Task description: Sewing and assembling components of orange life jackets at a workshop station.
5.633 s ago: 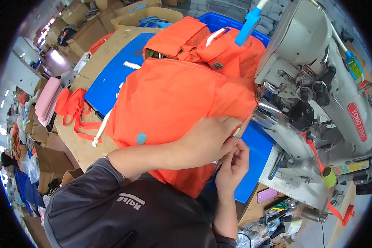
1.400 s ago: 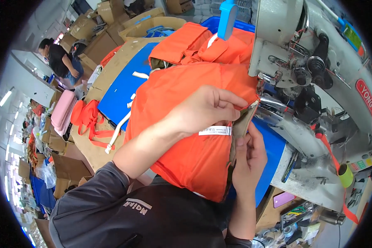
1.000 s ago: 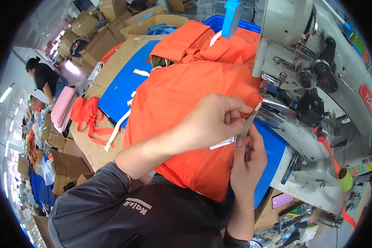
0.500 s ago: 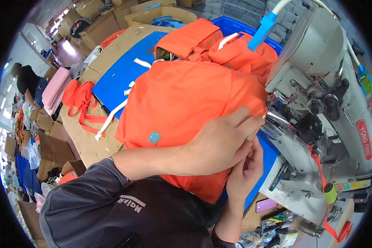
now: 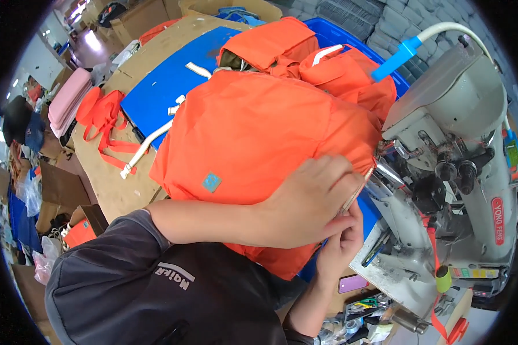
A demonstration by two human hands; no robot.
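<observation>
A large orange fabric bag (image 5: 253,132) with a small blue patch (image 5: 212,182) lies across the work surface, its right edge at the arm of a grey sewing machine (image 5: 449,115). Reaching over the bag from the left, my left hand (image 5: 311,198) is closed on that edge, where a narrow pale strip (image 5: 355,192) shows between the fingers. Just below, my right hand (image 5: 342,241) pinches the same edge with curled fingers, partly covered by the left. White straps (image 5: 147,146) with buckles stick out from the bag's left side. The needle area cannot be made out.
A blue board (image 5: 161,80) lies under the bag on a wooden table (image 5: 106,178). Coiled orange webbing (image 5: 101,118) sits to the left. A purple phone (image 5: 353,283) and assorted tools (image 5: 365,307) lie at lower right. Behind stands a blue crate (image 5: 351,40); a person (image 5: 23,123) is at far left.
The view has shifted, so the machine appears lower and farther right. My left fingers are curled more tightly at the bag's edge. Both hands stay on it.
</observation>
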